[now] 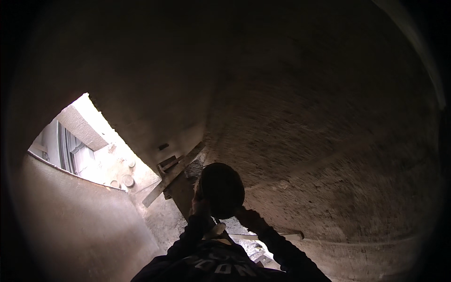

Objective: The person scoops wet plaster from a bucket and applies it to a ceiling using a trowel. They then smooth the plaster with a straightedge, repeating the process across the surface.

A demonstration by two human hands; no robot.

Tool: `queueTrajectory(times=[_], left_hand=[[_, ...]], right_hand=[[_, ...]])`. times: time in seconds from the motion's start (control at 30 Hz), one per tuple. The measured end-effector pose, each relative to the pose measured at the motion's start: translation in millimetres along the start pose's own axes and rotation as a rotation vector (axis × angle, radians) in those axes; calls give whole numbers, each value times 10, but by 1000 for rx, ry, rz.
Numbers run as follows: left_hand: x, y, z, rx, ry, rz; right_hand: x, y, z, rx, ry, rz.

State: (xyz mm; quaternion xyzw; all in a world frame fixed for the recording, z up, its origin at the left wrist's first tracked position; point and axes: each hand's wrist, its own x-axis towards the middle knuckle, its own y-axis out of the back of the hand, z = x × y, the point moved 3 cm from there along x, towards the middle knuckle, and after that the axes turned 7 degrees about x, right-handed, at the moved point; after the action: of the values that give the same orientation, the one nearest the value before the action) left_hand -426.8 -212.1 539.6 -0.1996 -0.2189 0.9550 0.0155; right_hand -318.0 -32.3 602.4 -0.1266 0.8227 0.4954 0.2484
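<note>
We see our left hand (200,206) clamped on the lower left edge of a dark, round, disc-like object (221,190), its fingers lying up along that side. Our right hand (245,216) meets the object's lower right edge; it is too dark there for us to tell how far the fingers close. The hands stand apart, one on each side of the object, which lies in front of our body, and we cannot tell from its shadowed face whether it is a pan, a bowl or a lid. Below it are our dark long sleeves (284,251) and our dark top with pale lettering (221,265); between these and the object shows a small pale shape (218,229) we cannot make out. To the object's left, we find a long, straight, wood-like board (171,176) set aslant. Farther left, a bright, angular opening (145,174) shows pale round containers (128,180) and, beyond them, a light, rough-faced slab (83,127). Right of the object spreads a broad, brown, rough-textured wall (338,164); below and to its right, a thin, brown strip (292,235) runs along that wall. To its lower left curves a smoother, grey-brown wall (89,216).
</note>
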Motion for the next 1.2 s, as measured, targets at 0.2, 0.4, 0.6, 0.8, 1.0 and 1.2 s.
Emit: queueTrajectory(times=[0.2,0.4,0.6,0.8,1.0,1.2], left_hand=[[-18,45,85,-75,53,-4],[185,203,-149,122,23,22],[205,436,15,12,50,17],[162,303,310,15,102,48],[342,599,-142,-1,41,19],[304,225,237,-47,0,11]], right_hand=[[129,218,43,-211,197,276],[538,-1005,275,74,234,29],[-15,-1,-592,-30,215,31],[263,-216,-476,112,294,108],[620,99,-206,-210,199,106],[513,557,-294,-320,242,408]])
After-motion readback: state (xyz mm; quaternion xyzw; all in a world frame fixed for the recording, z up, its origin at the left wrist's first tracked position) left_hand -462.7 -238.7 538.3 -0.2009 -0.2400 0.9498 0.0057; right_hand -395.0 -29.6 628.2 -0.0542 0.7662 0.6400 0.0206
